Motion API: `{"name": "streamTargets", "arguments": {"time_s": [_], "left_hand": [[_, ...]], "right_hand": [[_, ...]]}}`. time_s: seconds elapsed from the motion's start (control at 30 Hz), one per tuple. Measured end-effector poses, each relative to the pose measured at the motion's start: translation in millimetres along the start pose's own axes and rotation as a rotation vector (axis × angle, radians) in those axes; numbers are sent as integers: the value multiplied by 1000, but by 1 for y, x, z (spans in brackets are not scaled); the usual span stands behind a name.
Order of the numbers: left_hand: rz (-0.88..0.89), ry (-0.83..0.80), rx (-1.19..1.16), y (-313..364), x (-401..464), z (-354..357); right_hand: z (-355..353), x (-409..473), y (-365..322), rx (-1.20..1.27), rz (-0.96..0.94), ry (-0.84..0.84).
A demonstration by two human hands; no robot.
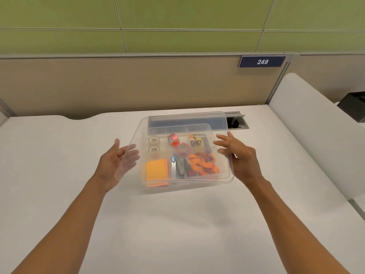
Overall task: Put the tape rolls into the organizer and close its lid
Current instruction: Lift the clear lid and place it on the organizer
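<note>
A clear plastic organizer (187, 120) stands on the white desk, with several compartments. Two clear tape rolls (154, 144) lie in its back left compartment. A pink tape roll (173, 138) and a second pinkish roll (183, 147) lie beside them. The clear lid (197, 182) hovers tilted over the organizer, held between both hands. My left hand (116, 163) is at the lid's left edge, its fingers seen through the plastic. My right hand (239, 157) grips the right edge, thumb on the rim.
Orange sticky notes (157, 171), markers (197, 141), scissors and an orange item (203, 165) fill other compartments. A grey cable hatch (238, 121) sits open behind the organizer. A beige partition with a "249" sign (262, 61) backs the desk. A black object (353, 103) is far right.
</note>
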State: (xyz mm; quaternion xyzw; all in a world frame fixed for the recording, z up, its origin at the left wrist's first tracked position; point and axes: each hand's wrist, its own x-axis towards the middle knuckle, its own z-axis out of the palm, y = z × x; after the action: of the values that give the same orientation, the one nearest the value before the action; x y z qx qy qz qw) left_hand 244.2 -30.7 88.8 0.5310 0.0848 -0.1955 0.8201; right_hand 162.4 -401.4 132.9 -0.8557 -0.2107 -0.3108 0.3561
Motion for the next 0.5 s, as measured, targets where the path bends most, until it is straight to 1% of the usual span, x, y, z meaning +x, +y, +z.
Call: {"name": "streamTargets", "arguments": {"time_s": [0.07,0.13,0.2,0.23,0.3,0.4,0.43,0.47,0.5], "left_hand": [[34,19,3,-7,-1,-3],[90,68,5,-15,-3,-8],[122,103,21,-23,-4,-9],[136,115,31,-26,-4,-8],[157,156,54,-34,-4,-4],[192,213,124,-45,-5,3],[209,228,147,-48,-6,6],[227,249,175,-52,-6,9],[245,278,220,-56,-5,12]], "right_hand": [[5,-5,3,-53,56,-21],[7,-9,7,-78,136,12],[10,-14,12,-38,247,21],[12,-16,15,34,326,10],[13,-21,20,267,548,1],[12,-30,34,661,839,108],[12,-31,38,743,910,140],[13,-31,41,769,964,153],[16,-31,43,733,997,144]]}}
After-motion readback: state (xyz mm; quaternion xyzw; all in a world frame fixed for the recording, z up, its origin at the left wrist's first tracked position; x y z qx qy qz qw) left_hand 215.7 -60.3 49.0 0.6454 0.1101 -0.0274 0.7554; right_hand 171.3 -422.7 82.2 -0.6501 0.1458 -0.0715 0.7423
